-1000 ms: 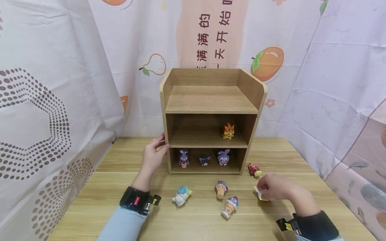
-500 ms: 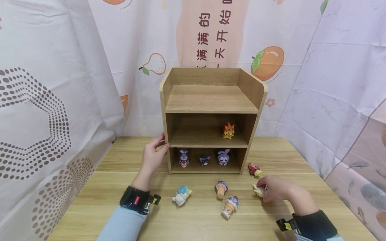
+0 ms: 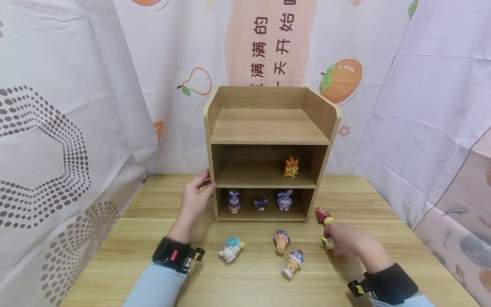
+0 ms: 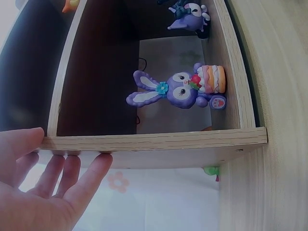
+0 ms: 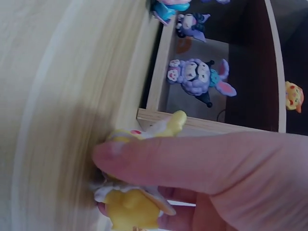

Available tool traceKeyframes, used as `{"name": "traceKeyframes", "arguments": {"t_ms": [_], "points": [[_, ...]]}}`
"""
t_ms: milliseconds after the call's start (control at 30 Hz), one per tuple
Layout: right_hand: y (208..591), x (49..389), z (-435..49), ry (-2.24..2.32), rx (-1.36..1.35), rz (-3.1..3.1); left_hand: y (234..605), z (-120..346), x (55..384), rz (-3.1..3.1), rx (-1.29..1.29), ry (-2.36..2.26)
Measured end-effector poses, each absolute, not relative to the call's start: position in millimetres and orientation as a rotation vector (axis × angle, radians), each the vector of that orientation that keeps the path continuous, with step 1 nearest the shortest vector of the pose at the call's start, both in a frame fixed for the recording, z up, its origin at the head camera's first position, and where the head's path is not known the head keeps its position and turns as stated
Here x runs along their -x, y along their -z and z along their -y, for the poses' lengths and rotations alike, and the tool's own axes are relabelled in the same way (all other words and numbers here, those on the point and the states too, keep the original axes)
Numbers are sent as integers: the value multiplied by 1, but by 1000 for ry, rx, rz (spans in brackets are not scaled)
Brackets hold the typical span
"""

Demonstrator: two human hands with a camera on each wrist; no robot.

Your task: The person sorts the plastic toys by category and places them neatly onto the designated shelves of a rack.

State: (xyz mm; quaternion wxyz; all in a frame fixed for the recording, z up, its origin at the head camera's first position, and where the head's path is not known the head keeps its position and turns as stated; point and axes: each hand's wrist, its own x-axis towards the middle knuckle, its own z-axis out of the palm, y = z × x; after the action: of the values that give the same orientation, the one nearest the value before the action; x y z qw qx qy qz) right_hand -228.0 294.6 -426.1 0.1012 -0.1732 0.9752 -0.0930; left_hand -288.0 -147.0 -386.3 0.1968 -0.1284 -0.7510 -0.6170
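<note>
My left hand (image 3: 195,200) holds the left side panel of a small wooden shelf (image 3: 268,125); in the left wrist view its thumb lies on the front edge and the fingertips touch the outer face. At the right, my right hand (image 3: 350,242) pinches a yellow-and-white figurine (image 5: 132,209) between thumb and fingers, low over the table. Much of that figurine is hidden behind the thumb. Just beyond it lies a red-and-yellow figurine (image 3: 324,216).
The bottom shelf bears a purple rabbit figurine (image 3: 234,202), a small dark-purple figurine (image 3: 261,205) and another purple long-eared one (image 3: 284,200). An orange figurine (image 3: 291,166) stands above. Blue-and-white (image 3: 231,249) and two cone-shaped figurines (image 3: 281,241) lie in front.
The right hand has shifted slightly left and away from me, and the figurine in it has turned, showing more yellow. The left hand has kept its place on the shelf.
</note>
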Motion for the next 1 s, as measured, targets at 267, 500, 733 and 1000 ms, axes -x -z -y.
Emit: {"name": "traceKeyframes", "arguments": {"t_ms": [267, 500, 733, 1000], "points": [[422, 228, -286, 203, 426, -2869, 367, 142, 269, 2132, 358, 1704], [420, 228, -284, 187, 399, -2864, 368, 142, 269, 2121, 360, 1723], [421, 228, -284, 196, 375, -2859, 369, 143, 271, 2114, 356, 1729], [423, 228, -286, 172, 461, -2908, 367, 142, 269, 2113, 365, 1729]]}}
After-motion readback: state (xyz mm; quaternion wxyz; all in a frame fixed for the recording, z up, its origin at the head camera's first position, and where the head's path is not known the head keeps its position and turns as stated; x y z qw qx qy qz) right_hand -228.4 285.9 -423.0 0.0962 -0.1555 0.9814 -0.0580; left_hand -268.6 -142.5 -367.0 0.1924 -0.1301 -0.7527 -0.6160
